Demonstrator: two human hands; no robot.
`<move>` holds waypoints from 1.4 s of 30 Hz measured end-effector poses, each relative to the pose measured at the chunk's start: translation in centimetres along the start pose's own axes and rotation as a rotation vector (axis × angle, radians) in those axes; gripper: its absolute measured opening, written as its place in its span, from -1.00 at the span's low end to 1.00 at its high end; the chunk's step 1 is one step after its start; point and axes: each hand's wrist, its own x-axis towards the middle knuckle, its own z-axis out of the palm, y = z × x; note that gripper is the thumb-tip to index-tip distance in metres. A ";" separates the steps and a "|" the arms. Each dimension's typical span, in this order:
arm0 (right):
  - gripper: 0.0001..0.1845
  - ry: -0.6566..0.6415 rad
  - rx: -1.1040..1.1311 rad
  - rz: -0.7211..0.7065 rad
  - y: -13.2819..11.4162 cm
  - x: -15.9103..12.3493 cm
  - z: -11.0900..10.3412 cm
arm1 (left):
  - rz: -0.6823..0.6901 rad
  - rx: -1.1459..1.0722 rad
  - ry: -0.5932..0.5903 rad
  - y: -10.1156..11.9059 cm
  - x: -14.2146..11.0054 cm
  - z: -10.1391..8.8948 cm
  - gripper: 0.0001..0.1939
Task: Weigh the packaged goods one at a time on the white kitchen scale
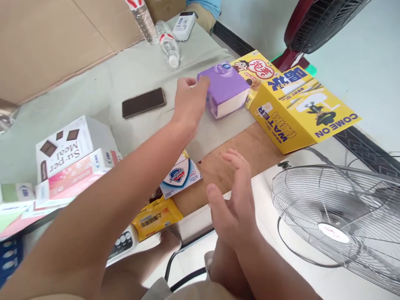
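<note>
My left hand (189, 104) reaches far forward and grips the left side of a purple tissue pack (225, 88), which rests on the grey cloth beside a big yellow box (300, 110). My right hand (234, 200) hovers open near the table's front edge, fingers stretched out, holding nothing. A blue and white soap box (181, 177) lies just under my left forearm.
A dark phone (143, 102) lies on the cloth (103, 87). Water bottles (168, 43) stand at the back. White and pink boxes (71, 158) pile at the left. A yellow packet (156, 216) sits at the front edge. A fan grille (340, 225) stands at right.
</note>
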 end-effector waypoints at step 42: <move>-0.69 -1.085 -0.367 -1.146 -25.8 -21.3 40.6 | -0.328 -0.317 1.496 -9.3 -38.8 -53.9 -0.87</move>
